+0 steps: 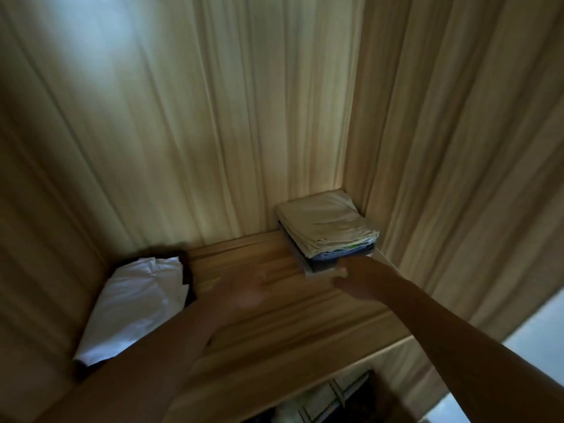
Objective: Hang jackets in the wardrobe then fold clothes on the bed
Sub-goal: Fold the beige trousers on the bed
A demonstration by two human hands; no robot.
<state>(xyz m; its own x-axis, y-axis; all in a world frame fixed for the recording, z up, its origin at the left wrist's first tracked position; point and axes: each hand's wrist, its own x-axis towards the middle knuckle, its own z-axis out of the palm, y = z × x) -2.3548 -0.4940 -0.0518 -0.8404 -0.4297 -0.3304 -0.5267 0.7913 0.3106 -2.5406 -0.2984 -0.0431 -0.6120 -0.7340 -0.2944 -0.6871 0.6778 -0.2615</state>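
The right hand [357, 279] touches the bottom front of the stack of folded clothes [326, 227] in the right corner of the shelf [274, 325]. I cannot tell if it grips. The left hand [241, 291] is blurry, fingers apart, holding nothing. A white folded cloth [137, 294] lies at the left end. Some folding looks done. No jackets show.

- No text, label, brand, number or sign can be read.
- The folded clothes [326, 230] on the wardrobe shelf [274, 315] show no legible print.
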